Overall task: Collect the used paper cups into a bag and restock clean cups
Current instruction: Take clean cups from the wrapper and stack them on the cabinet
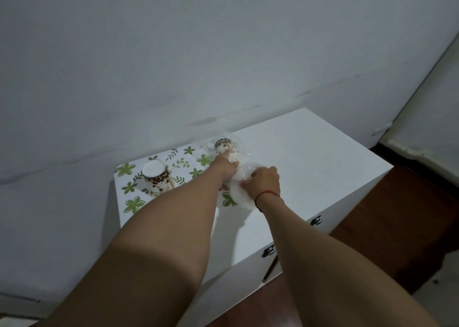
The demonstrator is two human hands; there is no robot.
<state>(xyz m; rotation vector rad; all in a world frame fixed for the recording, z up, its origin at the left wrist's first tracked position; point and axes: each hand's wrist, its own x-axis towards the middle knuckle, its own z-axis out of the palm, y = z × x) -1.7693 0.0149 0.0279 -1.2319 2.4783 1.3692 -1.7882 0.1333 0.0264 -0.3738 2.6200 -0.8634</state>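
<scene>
Cups [223, 145] in bag [239, 197] lie on worktop [310, 165], at mat [129, 205] edge. Your right grip [264, 183] pinches bag, fingers curled. Left grip [224, 164] rests on them; closure can't tell. Cup stack [156, 177] inverted on mat.

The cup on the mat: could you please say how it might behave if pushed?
The cup looks like thin paper, so it is probably light and easily crushed. It stands rim-down on the mat, so it would likely slide rather than tip. If it were knocked over, its taper would probably make it roll in a curve.
</scene>
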